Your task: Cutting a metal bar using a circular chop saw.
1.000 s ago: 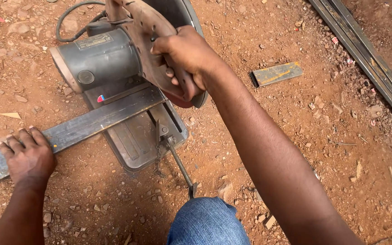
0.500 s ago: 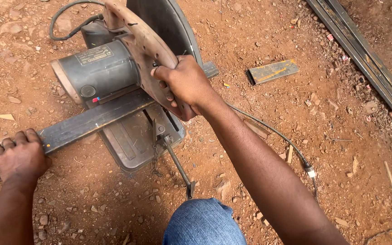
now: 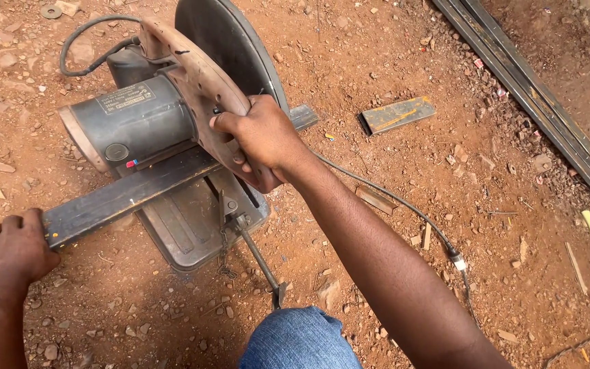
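Observation:
A grey chop saw (image 3: 138, 123) with a rusty blade guard stands on red dirt. My right hand (image 3: 261, 137) grips the edge of that guard, fingers curled round it. A long dark steel bar (image 3: 131, 195) lies across the saw's base plate (image 3: 186, 225), running from lower left to upper right. My left hand (image 3: 8, 249) is closed over the bar's left end, pressing it down. The blade itself is hidden behind the guard.
A short cut-off piece of steel (image 3: 397, 114) lies on the dirt to the right. Long metal rails (image 3: 541, 102) run along the upper right. A power cable (image 3: 404, 212) trails past my right arm. My knee in blue jeans (image 3: 298, 342) is at the bottom.
The view has drawn back, so the saw sits lower and more to the right. My right hand stays on the guard, my left on the bar; the cable has come into sight.

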